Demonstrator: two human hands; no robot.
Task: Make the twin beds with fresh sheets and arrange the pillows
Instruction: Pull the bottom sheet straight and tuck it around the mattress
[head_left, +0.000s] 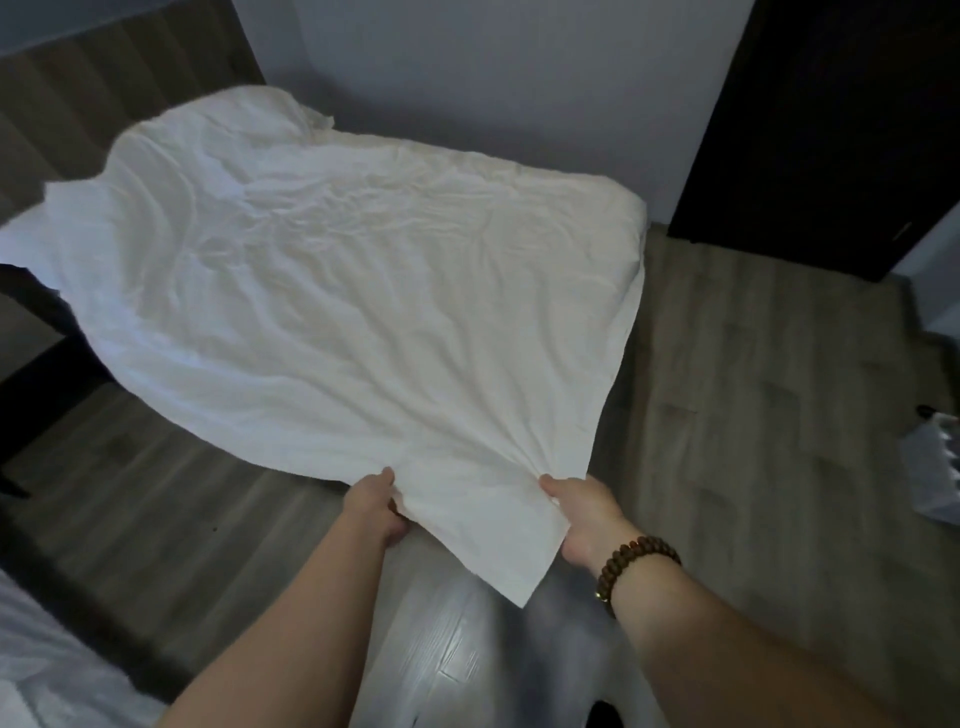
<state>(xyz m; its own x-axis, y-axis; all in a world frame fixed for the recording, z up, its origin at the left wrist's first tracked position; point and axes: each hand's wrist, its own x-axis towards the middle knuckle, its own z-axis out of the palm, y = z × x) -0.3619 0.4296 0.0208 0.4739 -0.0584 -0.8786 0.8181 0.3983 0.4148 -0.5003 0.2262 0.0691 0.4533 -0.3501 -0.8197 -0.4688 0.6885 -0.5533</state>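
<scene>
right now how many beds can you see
2: one bed straight ahead, draped with the white sheet; a second bed at the lower left edge. Others may be hidden.

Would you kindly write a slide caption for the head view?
Left hand and right hand grip the near end of a white sheet spread over a bed.

We list:
- One dark cabinet (831, 119), tall, at the upper right.
- One pale wall (493, 67), left of the cabinet and meeting its side.
- One wood-grain panel (104, 78), far left of the cabinet, past the wall.
- One grey plank floor (753, 389), below the cabinet, meeting its foot.
- One crumpled clear plastic (935, 467), on the floor, well below the cabinet.
</scene>
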